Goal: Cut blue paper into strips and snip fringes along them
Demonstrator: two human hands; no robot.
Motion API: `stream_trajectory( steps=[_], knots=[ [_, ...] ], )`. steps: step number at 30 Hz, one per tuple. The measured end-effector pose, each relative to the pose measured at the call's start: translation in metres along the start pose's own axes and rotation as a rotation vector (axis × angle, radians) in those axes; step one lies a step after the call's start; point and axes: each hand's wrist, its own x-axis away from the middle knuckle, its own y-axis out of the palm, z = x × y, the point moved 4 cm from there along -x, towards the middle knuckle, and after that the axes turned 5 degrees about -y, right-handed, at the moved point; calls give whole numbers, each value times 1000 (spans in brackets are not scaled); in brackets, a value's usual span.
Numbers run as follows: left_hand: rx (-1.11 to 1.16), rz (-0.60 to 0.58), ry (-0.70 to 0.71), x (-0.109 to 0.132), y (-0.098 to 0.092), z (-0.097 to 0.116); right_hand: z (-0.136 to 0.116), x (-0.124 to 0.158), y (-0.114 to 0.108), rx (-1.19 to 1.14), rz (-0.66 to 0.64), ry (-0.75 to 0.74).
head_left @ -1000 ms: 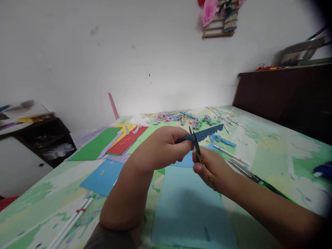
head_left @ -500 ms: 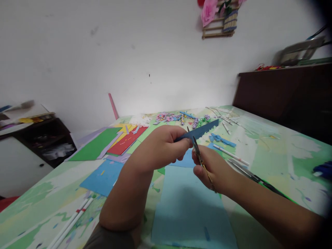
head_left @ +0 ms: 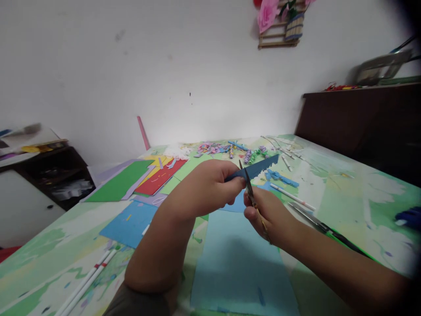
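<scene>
Between the thumb and fingers of my left hand [head_left: 215, 186] is a strip of blue paper [head_left: 261, 167], pointing up to the right. Small notches run along its lower edge. My right hand [head_left: 268, 215] is closed round the handles of a small pair of scissors [head_left: 250, 191]. Their blades are apart and straddle the strip beside my left thumb. Below both hands a light blue sheet of paper [head_left: 241, 263] lies on the table. Beyond my right hand rests a fringed blue paper piece [head_left: 281, 178].
Coloured sheets, including a green sheet [head_left: 120, 181] and a red sheet [head_left: 161, 177], lie at left. Larger scissors [head_left: 324, 226] lie right of my right hand. White sticks [head_left: 87, 281] are at lower left, and paper scraps [head_left: 212, 149] are heaped by the wall.
The scissors' blades stand slightly differently against the blue strip, and the strip has shifted a little to the right. Both hands keep their grips. The view has moved slightly.
</scene>
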Motion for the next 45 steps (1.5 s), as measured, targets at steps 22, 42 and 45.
stream_trajectory(
  steps=[22,42,45],
  knots=[
    [663,92,-18,-27,9,-22,18,1,-7,-216,219,155],
    [869,318,66,-36,61,-26,12,1,-6,-288,236,97],
    [846,371,109,-36,59,-28,13,1,-7,-220,254,139]
  ],
)
